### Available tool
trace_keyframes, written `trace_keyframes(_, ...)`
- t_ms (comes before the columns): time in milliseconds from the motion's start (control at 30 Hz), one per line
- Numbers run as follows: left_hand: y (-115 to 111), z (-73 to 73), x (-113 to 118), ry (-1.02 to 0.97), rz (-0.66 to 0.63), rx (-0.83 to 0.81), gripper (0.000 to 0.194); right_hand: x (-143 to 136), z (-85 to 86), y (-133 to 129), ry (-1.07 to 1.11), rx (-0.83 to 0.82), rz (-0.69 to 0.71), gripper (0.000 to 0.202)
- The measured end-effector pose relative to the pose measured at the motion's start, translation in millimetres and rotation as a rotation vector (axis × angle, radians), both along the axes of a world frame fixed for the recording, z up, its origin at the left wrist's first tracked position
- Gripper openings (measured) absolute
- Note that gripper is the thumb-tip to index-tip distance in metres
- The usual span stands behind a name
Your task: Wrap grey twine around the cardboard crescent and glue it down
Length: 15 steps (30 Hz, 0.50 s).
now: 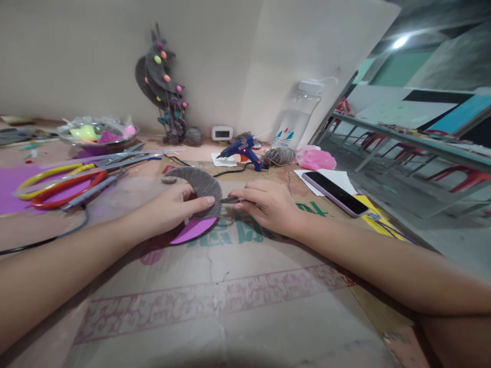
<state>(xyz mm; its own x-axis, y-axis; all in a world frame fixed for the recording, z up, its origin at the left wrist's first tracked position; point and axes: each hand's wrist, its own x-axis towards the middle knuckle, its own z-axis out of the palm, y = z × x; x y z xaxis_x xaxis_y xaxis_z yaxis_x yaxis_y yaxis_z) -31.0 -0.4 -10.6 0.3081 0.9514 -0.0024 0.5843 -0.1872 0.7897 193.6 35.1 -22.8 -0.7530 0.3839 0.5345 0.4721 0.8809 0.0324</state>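
Observation:
My left hand [184,200] grips a crescent moon shape [203,183], its thumb pressed on the front face. Grey yarn is wound closely over most of the crescent, while its lower tip is bare purple [195,230]. At the crescent's right edge, my right hand [268,204] is closed in a pinch on a small dark grey piece [230,200] that looks like yarn; blur hides its exact form. Both hands are just above a cardboard sheet [215,312] with printed markings.
Beyond my hands are a blue glue gun [240,148], a yarn ball [279,157], a water bottle [293,117] and a timer [222,133]. Scissors [69,189] and a bowl [97,145] occupy the left. A phone [333,193] lies right. A decorated moon [161,76] stands against the wall.

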Motion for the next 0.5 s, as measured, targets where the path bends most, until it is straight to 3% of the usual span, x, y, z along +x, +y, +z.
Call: trace_keyframes(500, -1.4, 2.6, -0.1, -0.067, 0.010, -0.047, 0.028, -1.9, 3.6, -2.6, -0.023, 0.037, 0.011, 0.026)
